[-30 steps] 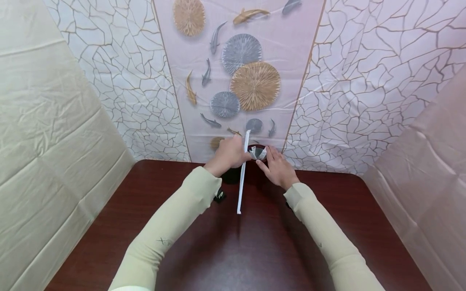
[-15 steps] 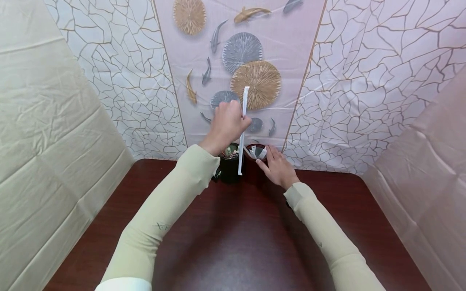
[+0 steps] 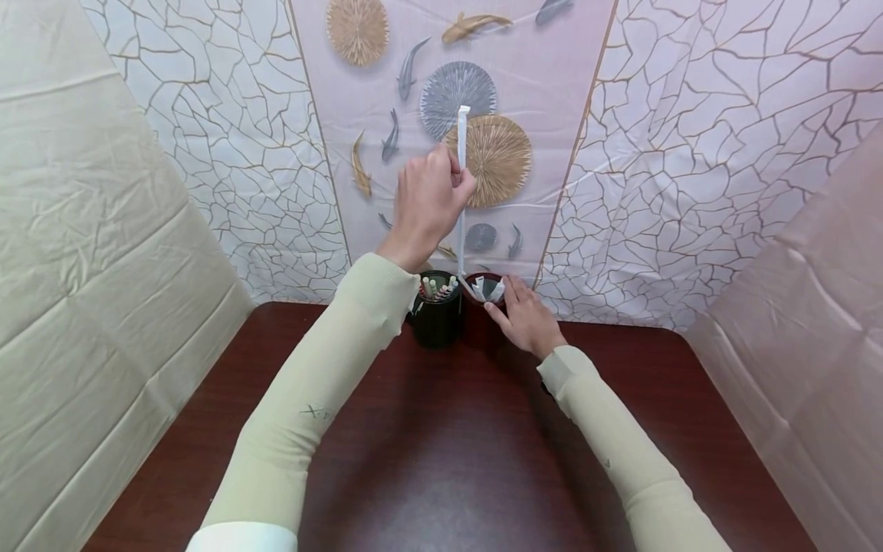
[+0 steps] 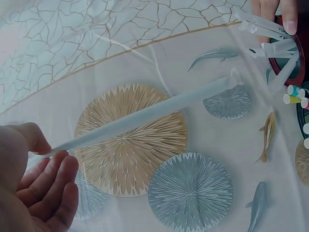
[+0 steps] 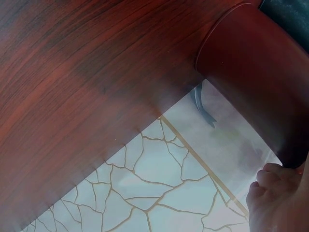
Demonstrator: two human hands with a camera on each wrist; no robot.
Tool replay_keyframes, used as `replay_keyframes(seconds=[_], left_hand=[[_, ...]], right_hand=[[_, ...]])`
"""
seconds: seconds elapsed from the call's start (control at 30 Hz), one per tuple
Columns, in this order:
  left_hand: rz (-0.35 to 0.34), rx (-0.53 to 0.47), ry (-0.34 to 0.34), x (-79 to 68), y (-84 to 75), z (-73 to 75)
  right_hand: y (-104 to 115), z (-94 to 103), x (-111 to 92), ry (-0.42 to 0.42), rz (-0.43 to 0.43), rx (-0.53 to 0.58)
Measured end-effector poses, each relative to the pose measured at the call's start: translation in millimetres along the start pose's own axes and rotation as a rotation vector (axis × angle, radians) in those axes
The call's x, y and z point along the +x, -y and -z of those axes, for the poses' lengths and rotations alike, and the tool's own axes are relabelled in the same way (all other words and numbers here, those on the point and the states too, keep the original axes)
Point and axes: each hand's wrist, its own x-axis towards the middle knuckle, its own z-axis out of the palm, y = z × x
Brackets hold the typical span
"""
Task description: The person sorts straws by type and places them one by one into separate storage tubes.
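Note:
My left hand (image 3: 422, 201) pinches a long white paper-wrapped drinking straw (image 4: 140, 118) between thumb and fingers. The straw hangs upright, raised in front of the wall, its lower end close to the rim of a dark red cup (image 3: 480, 331). My right hand (image 3: 530, 319) holds that cup at its right side, thumb toward the front and fingers along the rim. Inside the red cup stand several wrapped straws (image 4: 279, 48). Touching distance to its left is a black cup (image 3: 436, 326) with several coloured and striped straws (image 3: 440, 288).
Both cups stand at the back edge of a dark red wooden table (image 3: 441, 475). Right behind them hangs a patterned cloth wall (image 3: 372, 238) with fish and round motifs. Pale fabric panels (image 3: 90, 307) close off the left and right sides.
My left hand has risen with the wrapped straw from low over the table to high above the cups, bringing the black cup's straws into sight. My right hand stays at the red cup.

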Motion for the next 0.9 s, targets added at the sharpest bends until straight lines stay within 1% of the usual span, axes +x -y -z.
replay_keyframes(seconds=[0.2,0.4,0.63,0.77,0.9], left_hand=[[-0.008,-0.048,-0.062,5.0,0.1,-5.8],[-0.03,-0.086,-0.106,7.1,3.6,-18.6],[-0.018,-0.098,-0.114,1.8,14.6,-41.7],[-0.012,-0.092,-0.108,-4.7,23.9,-58.5],[-0.01,-0.101,-0.087,-13.2,34.0,-75.6]], right_hand=[[1,0.9,-1,-0.007,-0.004,0.001],[0,-0.1,0,-0.009,-0.002,-0.002],[0,0.3,-1,-0.007,-0.003,-0.004],[-1,-0.1,0,0.0,-0.004,-0.008],[-1,0.0,1,0.007,-0.01,-0.005]])
